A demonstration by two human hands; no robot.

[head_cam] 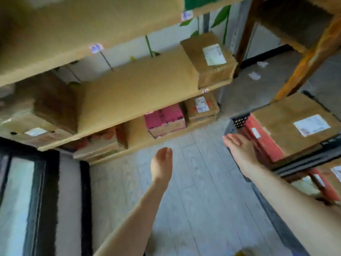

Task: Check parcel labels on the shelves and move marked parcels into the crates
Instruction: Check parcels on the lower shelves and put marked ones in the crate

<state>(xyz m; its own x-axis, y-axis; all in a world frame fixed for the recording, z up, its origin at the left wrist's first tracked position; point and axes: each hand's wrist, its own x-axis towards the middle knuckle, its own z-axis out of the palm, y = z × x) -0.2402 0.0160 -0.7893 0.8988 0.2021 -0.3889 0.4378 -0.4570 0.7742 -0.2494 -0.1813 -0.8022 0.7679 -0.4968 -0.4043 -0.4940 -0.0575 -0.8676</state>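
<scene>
Both hands empty, fingers straight. Left hand (162,163) over the floor, right hand (239,151) at red parcel (265,145) in the right-side black crate (239,121), contact unclear. Labelled brown parcel (284,133) on top, another on the far shelf (140,85).

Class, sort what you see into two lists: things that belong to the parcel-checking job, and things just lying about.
Belongs to the job: middle-shelf labelled parcel; bottom-shelf labelled parcel; pink box; black crate; labelled brown parcel atop the crate.
Just lying about: white paper scraps; green plant.
</scene>
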